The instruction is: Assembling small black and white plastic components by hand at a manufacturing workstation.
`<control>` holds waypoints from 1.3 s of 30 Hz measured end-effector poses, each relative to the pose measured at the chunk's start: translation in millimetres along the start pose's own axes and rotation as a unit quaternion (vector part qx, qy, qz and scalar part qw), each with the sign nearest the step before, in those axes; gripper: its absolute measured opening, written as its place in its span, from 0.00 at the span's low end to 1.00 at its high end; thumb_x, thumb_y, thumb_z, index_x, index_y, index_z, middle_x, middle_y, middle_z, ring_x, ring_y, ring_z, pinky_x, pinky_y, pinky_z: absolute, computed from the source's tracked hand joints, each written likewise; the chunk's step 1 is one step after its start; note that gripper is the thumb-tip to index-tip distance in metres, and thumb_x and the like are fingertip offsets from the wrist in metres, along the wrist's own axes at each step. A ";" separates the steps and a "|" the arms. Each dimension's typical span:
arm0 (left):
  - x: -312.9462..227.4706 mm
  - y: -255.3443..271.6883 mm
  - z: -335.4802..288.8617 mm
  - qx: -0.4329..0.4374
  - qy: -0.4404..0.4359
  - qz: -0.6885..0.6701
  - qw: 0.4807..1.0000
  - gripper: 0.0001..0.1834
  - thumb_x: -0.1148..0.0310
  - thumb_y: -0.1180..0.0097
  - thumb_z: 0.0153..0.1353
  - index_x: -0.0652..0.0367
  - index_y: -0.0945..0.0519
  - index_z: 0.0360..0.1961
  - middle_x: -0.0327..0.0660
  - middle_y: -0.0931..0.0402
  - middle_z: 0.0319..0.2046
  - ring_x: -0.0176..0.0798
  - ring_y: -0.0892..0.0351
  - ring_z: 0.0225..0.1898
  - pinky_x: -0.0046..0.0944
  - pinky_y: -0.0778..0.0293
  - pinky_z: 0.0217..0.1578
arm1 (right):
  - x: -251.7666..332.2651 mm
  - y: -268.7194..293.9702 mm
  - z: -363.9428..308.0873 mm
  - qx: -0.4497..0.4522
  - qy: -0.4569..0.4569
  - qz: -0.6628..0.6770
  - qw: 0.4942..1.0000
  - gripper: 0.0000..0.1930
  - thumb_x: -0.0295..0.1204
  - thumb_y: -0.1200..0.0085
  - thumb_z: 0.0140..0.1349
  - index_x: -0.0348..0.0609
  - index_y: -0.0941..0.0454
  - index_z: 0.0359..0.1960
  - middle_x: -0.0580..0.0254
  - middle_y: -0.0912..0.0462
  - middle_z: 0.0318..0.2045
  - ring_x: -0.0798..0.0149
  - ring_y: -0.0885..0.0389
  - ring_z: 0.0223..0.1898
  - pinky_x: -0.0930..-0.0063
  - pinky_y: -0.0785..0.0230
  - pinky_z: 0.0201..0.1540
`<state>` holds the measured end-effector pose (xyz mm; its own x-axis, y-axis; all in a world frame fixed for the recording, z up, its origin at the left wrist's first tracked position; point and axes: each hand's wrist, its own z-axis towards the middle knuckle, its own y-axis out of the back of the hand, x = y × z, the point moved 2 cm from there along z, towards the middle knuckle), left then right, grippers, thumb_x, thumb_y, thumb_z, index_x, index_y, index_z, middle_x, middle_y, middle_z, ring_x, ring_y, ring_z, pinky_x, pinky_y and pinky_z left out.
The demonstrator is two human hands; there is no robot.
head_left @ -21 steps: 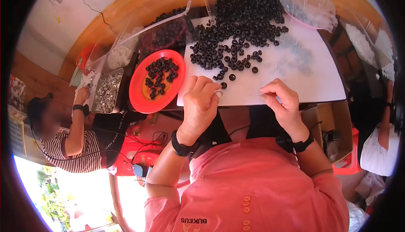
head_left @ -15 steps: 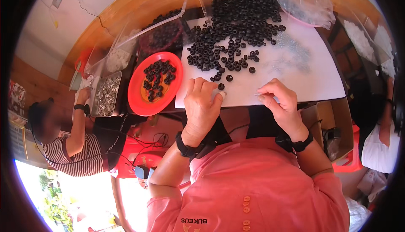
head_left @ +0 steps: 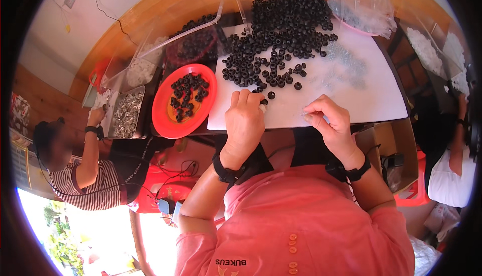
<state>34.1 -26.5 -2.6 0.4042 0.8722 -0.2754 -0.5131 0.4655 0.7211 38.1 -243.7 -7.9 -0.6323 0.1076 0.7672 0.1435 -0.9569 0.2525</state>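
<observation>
Our left hand [head_left: 244,120] still pinches a black ring [head_left: 263,101] at the white sheet's [head_left: 351,100] near edge; our right hand's [head_left: 329,123] fingers stay pressed together.

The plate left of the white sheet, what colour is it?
Red-orange, the plate shows best in the head view.

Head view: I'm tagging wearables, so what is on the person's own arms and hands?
Both hands are bare. The left hand and right hand each have a black band at the wrist. The pink shirt's sleeves end above the bare forearms.

Bright daylight, overexposed corner, fisheye-bent edges
</observation>
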 end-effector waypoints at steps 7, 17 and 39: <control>-15.9 18.8 -13.3 0.089 0.216 -0.437 0.868 0.08 0.81 0.42 0.59 0.64 0.20 0.40 0.35 0.22 0.34 0.26 0.27 0.30 0.28 0.29 0.30 | 18.2 -18.3 15.8 0.027 0.033 -0.021 0.999 0.08 0.13 0.45 0.56 0.37 0.24 0.36 0.59 0.25 0.28 0.63 0.23 0.27 0.74 0.30 0.31; -14.1 19.4 -22.2 0.088 0.285 -0.599 0.743 0.10 0.79 0.42 0.63 0.64 0.20 0.46 0.35 0.21 0.35 0.22 0.29 0.28 0.23 0.31 0.27 | 24.8 -38.8 27.1 0.036 0.064 -0.009 0.997 0.09 0.12 0.47 0.56 0.37 0.24 0.37 0.58 0.24 0.28 0.60 0.22 0.26 0.72 0.30 0.30; 21.8 42.1 -55.2 -0.002 0.339 -0.678 0.652 0.11 0.78 0.43 0.64 0.71 0.21 0.47 0.45 0.20 0.36 0.32 0.24 0.31 0.30 0.27 0.28 | 43.1 -68.2 98.5 0.158 0.109 -0.292 0.937 0.06 0.21 0.43 0.54 0.43 0.20 0.34 0.55 0.19 0.24 0.52 0.18 0.26 0.63 0.29 0.28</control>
<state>-20.5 20.4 -13.3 0.0613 -0.4767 -0.8769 -0.0353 0.8770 -0.4792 76.0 -147.3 66.0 -0.8084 0.4978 0.3140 -0.0789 -0.6204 0.7803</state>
